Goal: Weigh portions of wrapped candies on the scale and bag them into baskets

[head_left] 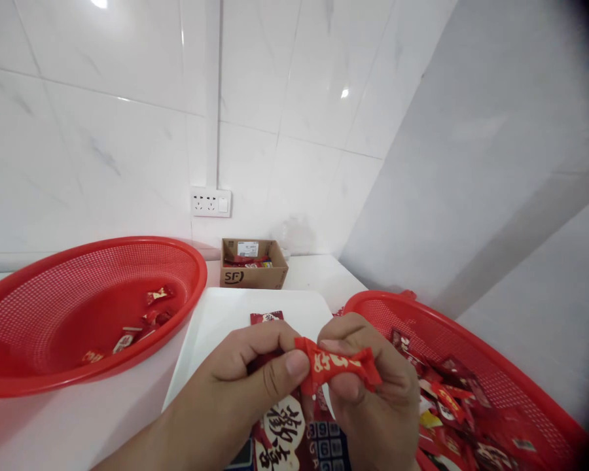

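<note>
both hands, left [245, 373] and right [380, 396], pinch a red sweet [328, 368] (wrapped, lettered) toward five o'clock; this looks like a handling step, and next calls for loosening one pinch. red baskets, left [112, 261] and right [451, 343], sit at eight and four o'clock.

left hand [255, 373]: pinches one end of red wrapped packet [341, 366] | right hand [385, 392]: grips its middle | below: white tray [233, 306], keypad [324, 448] partly hidden | left: red basket [112, 261], few packets [126, 340] | right: second red basket [515, 383], many packets [449, 399] | behind tray: cardboard box [255, 278]

Glossy wrapper [334, 364], plastic basket [78, 314], matt cardboard box [258, 279]
</note>
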`<state>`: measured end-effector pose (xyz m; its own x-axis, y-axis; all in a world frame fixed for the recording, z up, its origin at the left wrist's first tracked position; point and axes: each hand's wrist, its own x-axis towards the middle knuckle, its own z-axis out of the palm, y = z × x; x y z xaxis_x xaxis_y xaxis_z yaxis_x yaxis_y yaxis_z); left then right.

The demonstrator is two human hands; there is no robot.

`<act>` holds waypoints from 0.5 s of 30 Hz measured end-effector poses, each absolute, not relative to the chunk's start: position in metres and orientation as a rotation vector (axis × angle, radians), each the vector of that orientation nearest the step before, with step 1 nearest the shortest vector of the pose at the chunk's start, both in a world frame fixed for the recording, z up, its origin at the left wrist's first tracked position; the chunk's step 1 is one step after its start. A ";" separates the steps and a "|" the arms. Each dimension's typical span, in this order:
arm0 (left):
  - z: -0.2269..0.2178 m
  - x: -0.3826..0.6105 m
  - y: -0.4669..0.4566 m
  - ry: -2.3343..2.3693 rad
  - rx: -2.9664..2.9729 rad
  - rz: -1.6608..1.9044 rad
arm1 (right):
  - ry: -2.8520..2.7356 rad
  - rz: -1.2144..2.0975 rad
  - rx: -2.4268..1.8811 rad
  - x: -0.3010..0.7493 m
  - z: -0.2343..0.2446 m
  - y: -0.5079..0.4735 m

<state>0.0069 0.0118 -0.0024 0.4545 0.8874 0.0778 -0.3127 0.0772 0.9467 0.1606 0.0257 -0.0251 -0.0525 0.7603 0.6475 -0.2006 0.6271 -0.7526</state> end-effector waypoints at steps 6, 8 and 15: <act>-0.005 0.011 0.012 0.541 1.084 1.031 | -1.499 0.908 -0.537 0.159 -0.020 0.025; -0.005 0.011 0.013 0.528 1.088 1.006 | -1.501 0.891 -0.545 0.157 -0.018 0.024; 0.008 -0.009 0.016 1.036 1.706 1.014 | -1.510 0.579 -0.571 0.163 -0.014 0.027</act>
